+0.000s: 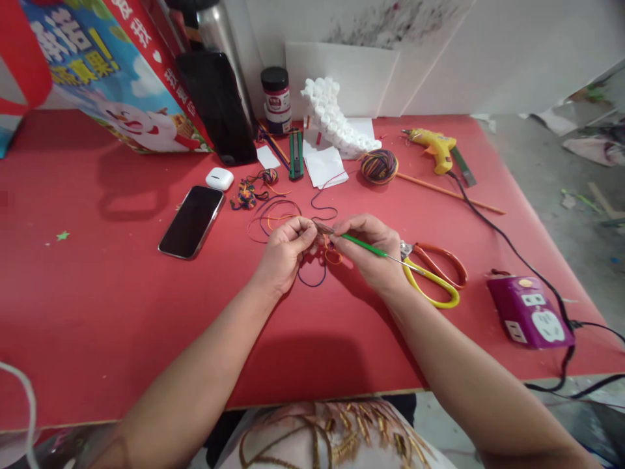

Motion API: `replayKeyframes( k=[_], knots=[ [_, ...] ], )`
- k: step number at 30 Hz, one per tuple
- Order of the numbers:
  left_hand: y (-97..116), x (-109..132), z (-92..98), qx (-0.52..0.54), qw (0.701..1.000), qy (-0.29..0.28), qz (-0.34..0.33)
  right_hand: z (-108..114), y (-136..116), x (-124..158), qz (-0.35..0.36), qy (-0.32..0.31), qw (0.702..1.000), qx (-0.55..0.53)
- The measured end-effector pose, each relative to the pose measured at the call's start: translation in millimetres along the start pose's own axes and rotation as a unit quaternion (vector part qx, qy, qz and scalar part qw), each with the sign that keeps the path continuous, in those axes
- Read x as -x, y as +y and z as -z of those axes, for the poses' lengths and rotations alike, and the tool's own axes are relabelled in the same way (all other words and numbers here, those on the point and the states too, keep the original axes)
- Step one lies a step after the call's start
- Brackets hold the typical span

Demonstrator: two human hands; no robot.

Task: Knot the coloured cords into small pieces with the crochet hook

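Over the middle of the red table, my left hand pinches a small piece of multicoloured yarn work, partly hidden by the fingers. My right hand is closed round a crochet hook with a green handle. One thin metal end sticks out to the right, while the other end meets the yarn work at my fingertips. Loose purple and orange yarn loops below and behind both hands. Farther back sits a dark multicoloured yarn ball.
Scissors with yellow and orange handles lie beside my right wrist. A phone, earbud case, and small yarn pieces are left. Behind stand a cutter and jar. Right are a glue gun and purple socket box.
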State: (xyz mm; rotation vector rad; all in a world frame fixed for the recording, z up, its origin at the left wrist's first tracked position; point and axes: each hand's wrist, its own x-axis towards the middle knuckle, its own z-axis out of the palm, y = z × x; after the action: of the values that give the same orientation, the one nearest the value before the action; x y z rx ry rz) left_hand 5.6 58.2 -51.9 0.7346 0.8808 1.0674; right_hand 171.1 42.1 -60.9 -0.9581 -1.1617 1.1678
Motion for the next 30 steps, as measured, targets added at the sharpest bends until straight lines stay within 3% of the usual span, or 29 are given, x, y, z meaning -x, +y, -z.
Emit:
replayKeyframes(
  k=[14,22,30],
  knots=[
    [5.5,-2.5,3.7,0.025,0.999,0.032,-0.029,-3.3,-5.9,-1.3,0.001,0.007,0.999,0.033],
    [7.4,-2.5,4.6,-0.051,0.998,-0.016,-0.030,0.9,-5.4,-3.1,0.019,0.029,0.998,0.048],
    [5.1,-3.2,2.0,-0.070,0.997,-0.014,-0.042,-2.5,-3.1,-3.9,-0.005,-0.012,0.998,0.059]
  ],
)
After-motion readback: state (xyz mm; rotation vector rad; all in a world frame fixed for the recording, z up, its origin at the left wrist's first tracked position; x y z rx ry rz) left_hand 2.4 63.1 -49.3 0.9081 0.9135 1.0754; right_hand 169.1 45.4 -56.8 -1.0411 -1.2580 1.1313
